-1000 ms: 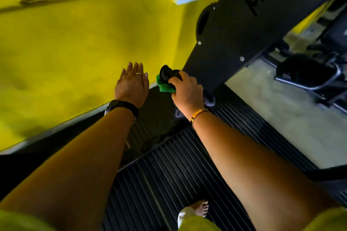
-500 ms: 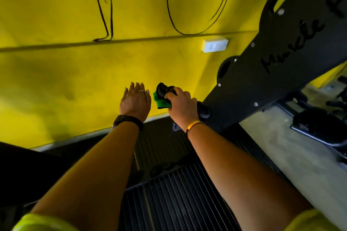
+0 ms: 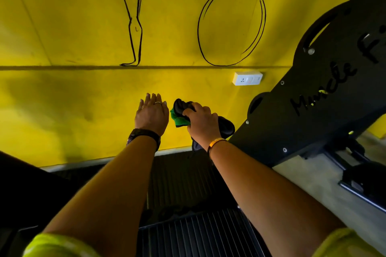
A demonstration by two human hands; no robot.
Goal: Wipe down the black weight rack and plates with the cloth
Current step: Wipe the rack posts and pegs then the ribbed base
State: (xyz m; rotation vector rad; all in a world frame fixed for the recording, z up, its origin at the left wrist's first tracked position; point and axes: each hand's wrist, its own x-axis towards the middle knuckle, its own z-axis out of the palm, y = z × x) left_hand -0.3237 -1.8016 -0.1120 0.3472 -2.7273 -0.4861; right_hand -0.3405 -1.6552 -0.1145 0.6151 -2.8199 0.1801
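Green cloth (image 3: 177, 120) is bunched in the right hand (image 3: 201, 120), whose fingers curl tightly round both the cloth and a short black bar (image 3: 181, 105) jutting from the rack (image 3: 292, 123). The bar's rounded tip pokes out just beyond the knuckles. Its thicker end (image 3: 227, 127) shows on the wrist side, running towards the rack's slanted black panel on the far side of the grip from the other hand.

A darker flap hangs just under the wrist (whether it belongs to the same cloth cannot be told).

The step in hand appears to be wiping this bar, with the big lettered panel and any plates probably yet to come. No plates can be made out in this view. The next move likely calls for sliding or twisting the wrapped cloth along the bar while keeping the squeeze firm. After that comes a shift outward onto the panel, where a flatter, broader hold would serve better.

Just beside the grip, the left hand (image 3: 151, 113) is spread flat with straight fingers held together, holding nothing. It lies against or very near the yellow wall (image 3: 73, 100), contact unclear. A dark watch (image 3: 144, 136) sits on that wrist and a gold bangle (image 3: 216, 144) on the gripping one. Above the grip is a white socket (image 3: 247, 78), and below both arms lies a ribbed black mat (image 3: 198, 236).
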